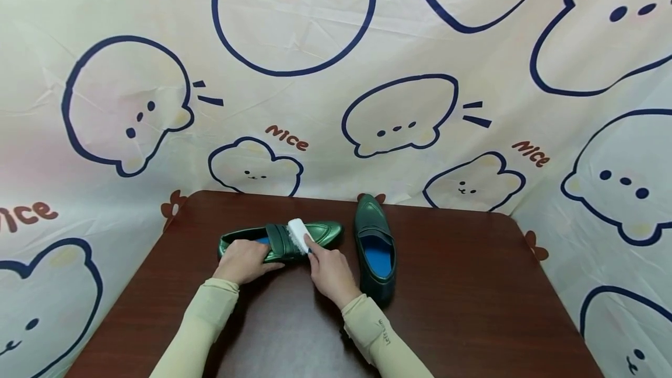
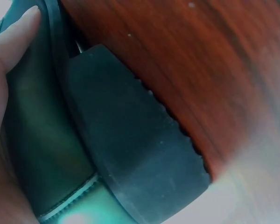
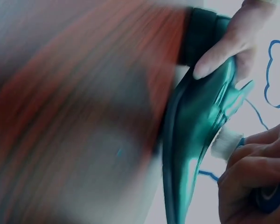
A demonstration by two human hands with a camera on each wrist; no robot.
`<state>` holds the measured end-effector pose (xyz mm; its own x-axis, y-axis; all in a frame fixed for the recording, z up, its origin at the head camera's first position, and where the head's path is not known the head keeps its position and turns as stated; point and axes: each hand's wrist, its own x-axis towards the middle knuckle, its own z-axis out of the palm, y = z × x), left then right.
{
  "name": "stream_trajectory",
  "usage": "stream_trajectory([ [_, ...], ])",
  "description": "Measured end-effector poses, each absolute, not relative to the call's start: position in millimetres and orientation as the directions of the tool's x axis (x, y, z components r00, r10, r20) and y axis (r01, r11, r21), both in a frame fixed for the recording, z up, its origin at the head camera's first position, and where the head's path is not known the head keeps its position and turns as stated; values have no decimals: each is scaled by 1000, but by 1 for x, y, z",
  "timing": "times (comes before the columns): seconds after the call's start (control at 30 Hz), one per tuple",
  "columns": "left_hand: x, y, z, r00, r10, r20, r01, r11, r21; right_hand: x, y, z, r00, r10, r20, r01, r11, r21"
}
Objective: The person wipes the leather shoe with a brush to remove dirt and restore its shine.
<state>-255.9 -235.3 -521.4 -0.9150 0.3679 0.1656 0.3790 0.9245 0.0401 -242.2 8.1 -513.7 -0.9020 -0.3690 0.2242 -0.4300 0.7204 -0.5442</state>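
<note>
A shiny green loafer (image 1: 325,232) lies across the table, toe to the right. My left hand (image 1: 244,261) grips it near the heel, fingers over the opening and thumb along the near side. In the left wrist view the thumb presses the shoe's side, above a thick dark heel block (image 2: 135,135). My right hand (image 1: 333,276) holds a small white-backed brush (image 1: 297,231) over the loafer's front. In the right wrist view the pale bristles (image 3: 225,143) are right at the shoe's upper, and curled fingers (image 3: 256,172) wrap a blue part of the brush.
A second green loafer (image 1: 374,244) with a blue insole stands just right of my right hand, toe pointing away. Both are on a dark brown wooden table (image 1: 462,284). A cream curtain (image 1: 325,98) with cartoon outlines hangs behind the table and at its sides.
</note>
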Motion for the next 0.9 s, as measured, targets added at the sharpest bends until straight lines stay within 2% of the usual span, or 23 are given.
stream_trajectory([
  [0.2,-255,-236,-521,-917,364,163,376,925,50,-251,21,-522,-914,-236,330,-362,840,-403],
  [0.37,-255,-236,-522,-914,368,169,381,923,54,-249,20,-520,-914,-193,358,-321,882,-344],
  [0.63,-255,-235,-520,-915,364,175,378,924,51,-248,20,-519,-910,-185,371,-314,891,-327],
  [0.9,-255,-235,-521,-917,367,158,380,923,62,-250,21,-518,-935,-178,305,-284,892,-351],
])
